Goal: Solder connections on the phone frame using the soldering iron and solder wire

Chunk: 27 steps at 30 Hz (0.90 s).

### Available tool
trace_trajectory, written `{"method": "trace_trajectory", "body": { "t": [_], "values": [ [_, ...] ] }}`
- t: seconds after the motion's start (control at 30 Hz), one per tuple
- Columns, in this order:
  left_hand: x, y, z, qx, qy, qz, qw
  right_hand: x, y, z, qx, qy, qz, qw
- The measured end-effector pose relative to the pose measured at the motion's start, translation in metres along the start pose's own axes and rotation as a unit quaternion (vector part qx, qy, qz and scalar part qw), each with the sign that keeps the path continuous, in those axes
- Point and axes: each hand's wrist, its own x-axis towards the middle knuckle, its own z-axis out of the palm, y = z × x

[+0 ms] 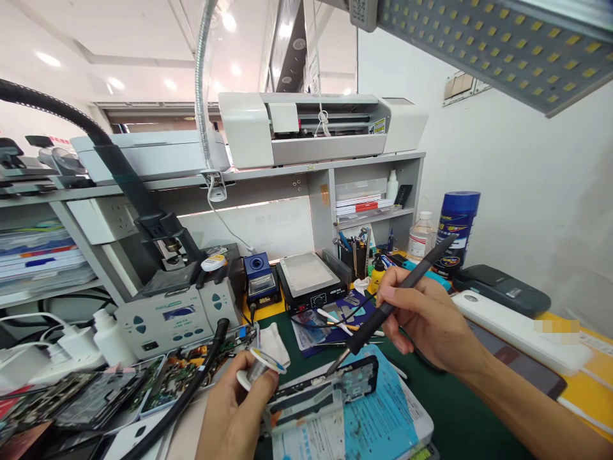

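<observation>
My left hand (237, 409) is closed around a small white spool of solder wire (261, 367), at the lower middle. My right hand (424, 316) grips a soldering iron (376, 318) by its black handle, slanting down to the left. The iron's metal tip reaches the upper edge of a black phone frame (361, 378); whether it touches is too small to tell. The frame stands tilted on its long edge, with a clear holder-like piece (306, 409) in front. Both rest on a blue and white box (390, 415). Some left fingertips are hidden behind the spool.
A heating plate (316, 300) and a blue soldering station (262, 281) stand behind the green mat (460, 409). Trays of circuit boards (191, 370) and a black hose (191, 396) lie left. At right are a phone (517, 358), a white device (517, 329) and a blue can (454, 223).
</observation>
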Motion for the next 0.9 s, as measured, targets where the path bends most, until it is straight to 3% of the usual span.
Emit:
{"method": "trace_trajectory", "body": {
  "t": [0.37,0.67,0.8,0.9],
  "values": [
    [0.002,-0.004,-0.002,-0.013,-0.014,-0.015,1.0,0.0,0.0,-0.001,0.001,-0.002,-0.006,1.0],
    [0.005,-0.007,-0.005,0.04,-0.002,0.025,0.999,0.002,-0.003,0.003,0.03,0.017,-0.009,0.999],
    [0.006,-0.009,-0.005,0.036,-0.005,0.03,0.999,0.003,0.0,0.01,-0.039,0.029,-0.047,0.998],
    [0.007,-0.009,-0.006,0.036,-0.005,0.038,0.999,0.001,0.0,0.013,-0.128,-0.001,-0.069,0.989]
  ]
}}
